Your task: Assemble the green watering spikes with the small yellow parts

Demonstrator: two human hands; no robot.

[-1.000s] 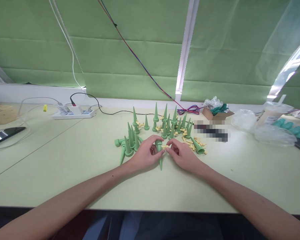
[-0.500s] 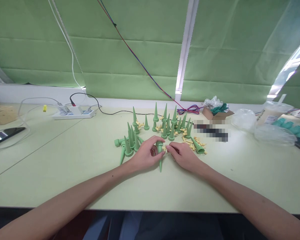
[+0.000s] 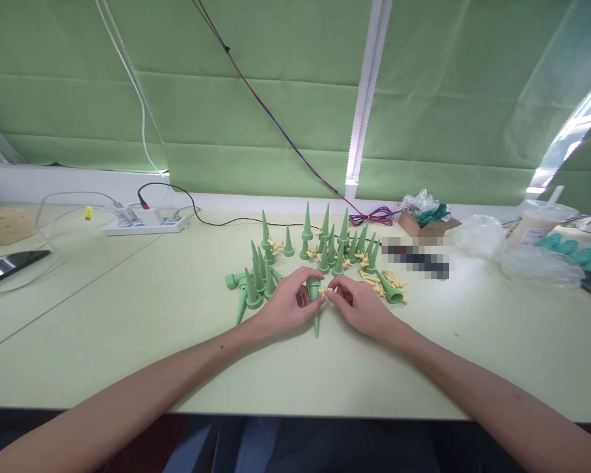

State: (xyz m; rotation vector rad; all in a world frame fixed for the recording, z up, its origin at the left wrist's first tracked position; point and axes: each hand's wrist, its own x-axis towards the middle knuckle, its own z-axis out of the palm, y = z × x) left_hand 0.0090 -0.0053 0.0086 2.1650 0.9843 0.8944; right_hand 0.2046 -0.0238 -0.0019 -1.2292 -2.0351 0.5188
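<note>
My left hand is closed around a green plastic watering spike, its wide collar up and its tip pointing down toward me. At the spike's side, just below the collar, sits a small yellow valve. The thumb and fingertips of my right hand pinch the valve's outer end; the fingers partly cover it. Beyond my hands stand several green spikes with tips up, some with yellow valves among them. Loose yellow valves and a lying spike are right of centre.
A white power strip with cables lies at the back left, a tablet at the far left. Toward the back right are a cardboard box, a blurred dark object, a plastic cup and clear plastic bags.
My right fingertips have shifted slightly and now pinch the yellow valve against the spike's side. The left hand and spike have barely moved.
</note>
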